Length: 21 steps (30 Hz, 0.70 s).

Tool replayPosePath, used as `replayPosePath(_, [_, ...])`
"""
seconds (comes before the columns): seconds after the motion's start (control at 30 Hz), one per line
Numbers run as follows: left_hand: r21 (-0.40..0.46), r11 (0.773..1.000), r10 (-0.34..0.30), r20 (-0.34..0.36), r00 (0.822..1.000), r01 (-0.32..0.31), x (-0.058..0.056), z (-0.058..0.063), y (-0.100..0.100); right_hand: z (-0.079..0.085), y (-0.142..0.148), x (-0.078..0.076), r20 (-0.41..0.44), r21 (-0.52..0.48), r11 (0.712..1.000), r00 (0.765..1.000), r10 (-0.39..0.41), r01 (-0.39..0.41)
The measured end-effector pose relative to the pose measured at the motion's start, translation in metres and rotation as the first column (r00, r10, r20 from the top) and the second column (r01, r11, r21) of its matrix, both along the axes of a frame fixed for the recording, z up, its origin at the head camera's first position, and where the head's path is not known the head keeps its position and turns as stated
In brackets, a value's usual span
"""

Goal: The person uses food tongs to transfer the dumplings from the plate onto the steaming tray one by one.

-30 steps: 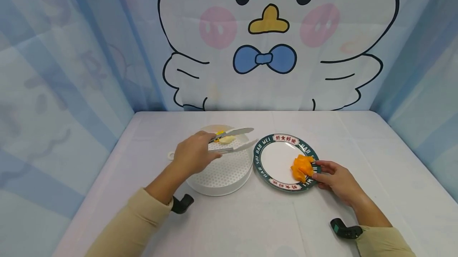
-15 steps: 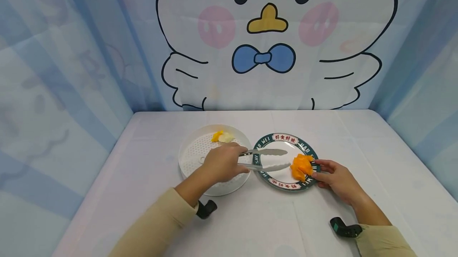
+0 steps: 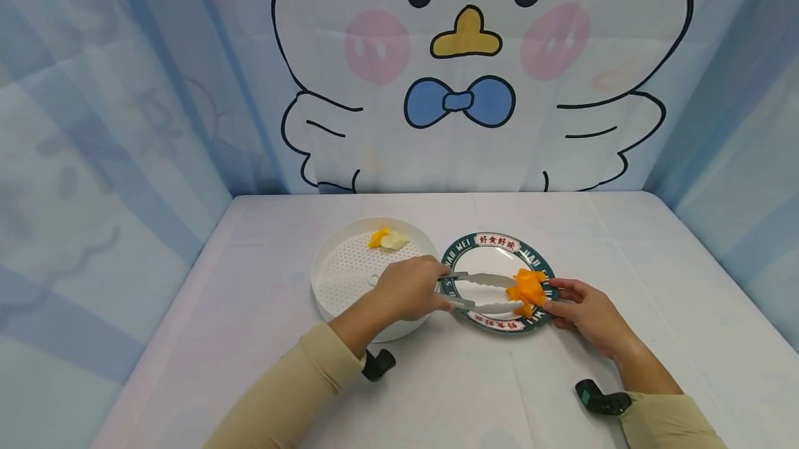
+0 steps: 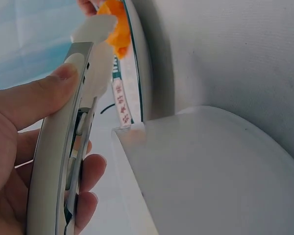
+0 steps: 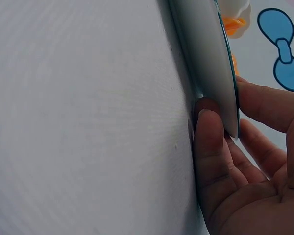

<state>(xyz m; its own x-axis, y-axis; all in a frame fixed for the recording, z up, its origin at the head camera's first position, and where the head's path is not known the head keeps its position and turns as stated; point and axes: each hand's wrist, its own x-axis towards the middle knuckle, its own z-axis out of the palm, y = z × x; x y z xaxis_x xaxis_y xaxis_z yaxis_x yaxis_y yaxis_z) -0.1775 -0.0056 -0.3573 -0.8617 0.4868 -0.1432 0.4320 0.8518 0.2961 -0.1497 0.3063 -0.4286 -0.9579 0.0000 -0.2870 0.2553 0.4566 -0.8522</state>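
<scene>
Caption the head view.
Left hand holds grey tongs at orange clump on round green-rimmed plate; right hand grips it.

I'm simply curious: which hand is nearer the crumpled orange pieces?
Right. The right hand grips the round green-rimmed white plate beside the orange pieces; the left hand, holding cream-handled tongs, is farther, across the plate.

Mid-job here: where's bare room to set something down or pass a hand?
Bare table lies left of the white tray, in front of the plate between the sleeves, and from the right hand to the table's right edge. It's crowded where the left hand and tongs cross from tray to plate, at the orange clump.
</scene>
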Motion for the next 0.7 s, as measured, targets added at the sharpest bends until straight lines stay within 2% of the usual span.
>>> replayPosePath(0.23, [-0.01,1.0,0.007,0.012,1.0,-0.007,0.003,0.0,0.0,0.0,-0.001,0.0,0.004,0.002,1.0,1.0,-0.002,0.002])
replayPosePath(0.47, [-0.01,1.0,0.0,0.012,1.0,0.0,0.01,0.006,-0.009,0.001,0.0,-0.001,0.003,0.006,1.0,1.0,0.002,-0.002])
replayPosePath(0.7, [-0.003,1.0,-0.013,0.001,1.0,0.013,0.005,0.007,-0.007,0.0,0.0,-0.001,0.003,0.003,1.0,1.0,0.003,-0.003])
